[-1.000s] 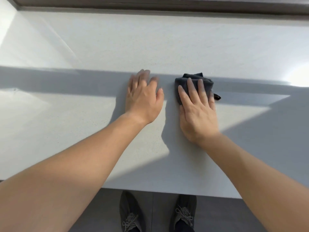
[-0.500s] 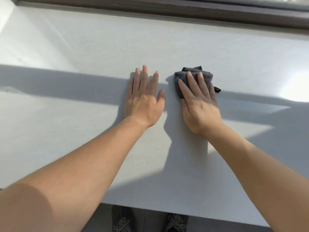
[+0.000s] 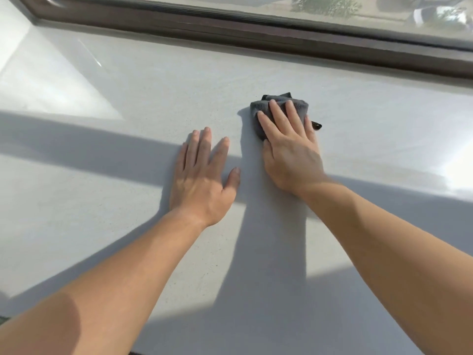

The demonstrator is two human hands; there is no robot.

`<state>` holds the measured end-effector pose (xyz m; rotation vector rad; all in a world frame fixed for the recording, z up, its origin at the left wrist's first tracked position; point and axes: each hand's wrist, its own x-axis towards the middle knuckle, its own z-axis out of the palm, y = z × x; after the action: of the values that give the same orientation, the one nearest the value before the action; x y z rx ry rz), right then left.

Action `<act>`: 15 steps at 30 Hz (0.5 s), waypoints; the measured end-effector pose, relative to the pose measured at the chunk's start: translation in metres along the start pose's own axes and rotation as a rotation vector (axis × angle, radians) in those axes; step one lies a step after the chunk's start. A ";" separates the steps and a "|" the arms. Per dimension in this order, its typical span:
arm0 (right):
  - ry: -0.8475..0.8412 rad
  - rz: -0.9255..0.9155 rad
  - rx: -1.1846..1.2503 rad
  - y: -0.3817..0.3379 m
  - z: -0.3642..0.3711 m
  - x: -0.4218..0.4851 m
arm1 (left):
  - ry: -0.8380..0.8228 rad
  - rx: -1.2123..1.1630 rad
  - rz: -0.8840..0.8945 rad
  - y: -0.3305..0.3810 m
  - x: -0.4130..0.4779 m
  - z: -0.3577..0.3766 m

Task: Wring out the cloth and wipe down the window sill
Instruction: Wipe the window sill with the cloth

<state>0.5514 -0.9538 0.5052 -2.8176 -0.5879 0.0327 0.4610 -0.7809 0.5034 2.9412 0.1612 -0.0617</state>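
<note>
A folded dark grey cloth (image 3: 280, 105) lies on the wide white window sill (image 3: 128, 103), a little right of centre. My right hand (image 3: 289, 147) presses flat on the cloth with straight fingers, covering its near half. A small black tag pokes out at the cloth's right side. My left hand (image 3: 202, 175) rests flat on the bare sill just left of the right hand, fingers spread, touching nothing else.
A dark brown window frame (image 3: 256, 34) runs along the far edge of the sill, with glass above it. A white side wall (image 3: 12, 34) closes the sill at the far left. Bands of shadow and sunlight cross the surface.
My right hand has pushed the cloth farther away toward the window frame. My left hand stayed flat on the sill and now lies behind the right hand. The view has tilted up.
</note>
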 end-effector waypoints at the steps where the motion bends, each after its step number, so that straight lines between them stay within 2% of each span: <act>1: -0.005 0.028 -0.003 0.015 -0.004 0.007 | -0.007 0.004 -0.001 0.000 -0.001 0.000; 4: -0.018 0.296 -0.002 0.060 -0.020 0.037 | -0.014 0.003 -0.013 -0.001 -0.002 0.001; 6: -0.023 0.398 -0.032 0.062 -0.022 0.046 | -0.011 0.001 -0.009 -0.001 -0.002 0.002; 7: -0.035 0.374 -0.042 0.052 -0.020 0.047 | -0.009 -0.002 -0.007 -0.001 -0.003 0.002; 10: -0.075 0.065 -0.043 0.024 -0.010 0.031 | 0.008 -0.007 -0.005 -0.001 -0.002 -0.002; 12: -0.123 -0.074 -0.033 0.034 -0.014 0.029 | 0.008 -0.041 -0.016 0.000 0.000 -0.004; 13: -0.121 -0.077 -0.028 0.047 -0.018 0.035 | 0.002 -0.061 -0.026 0.002 0.001 -0.005; 15: -0.072 0.072 -0.036 0.077 -0.027 0.050 | 0.017 -0.078 -0.043 0.007 0.005 -0.008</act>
<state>0.6290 -1.0091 0.5127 -2.8824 -0.5066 0.1393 0.4666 -0.7854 0.5121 2.8614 0.2242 -0.0356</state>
